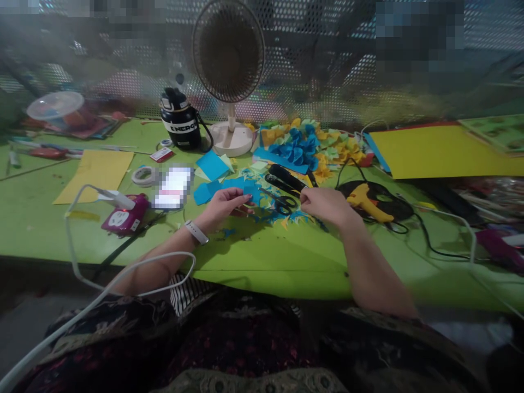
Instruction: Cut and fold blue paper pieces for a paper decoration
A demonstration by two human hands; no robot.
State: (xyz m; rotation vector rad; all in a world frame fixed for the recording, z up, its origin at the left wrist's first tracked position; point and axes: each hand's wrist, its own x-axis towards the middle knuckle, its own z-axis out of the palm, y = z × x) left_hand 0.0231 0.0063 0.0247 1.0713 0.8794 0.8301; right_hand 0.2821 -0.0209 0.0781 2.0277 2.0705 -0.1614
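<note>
Blue paper scraps (pixel 202 194) litter the lime-green table (pixel 262 267); the glue gun (pixel 368 203) is yellow.

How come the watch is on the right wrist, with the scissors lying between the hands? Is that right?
No, the watch is on the left wrist, not the right, as the head view shows. The scissors do lie between the left hand and right hand.

Matt blue paper (pixel 212 165), black plastic scissor handles (pixel 285 204)
</note>
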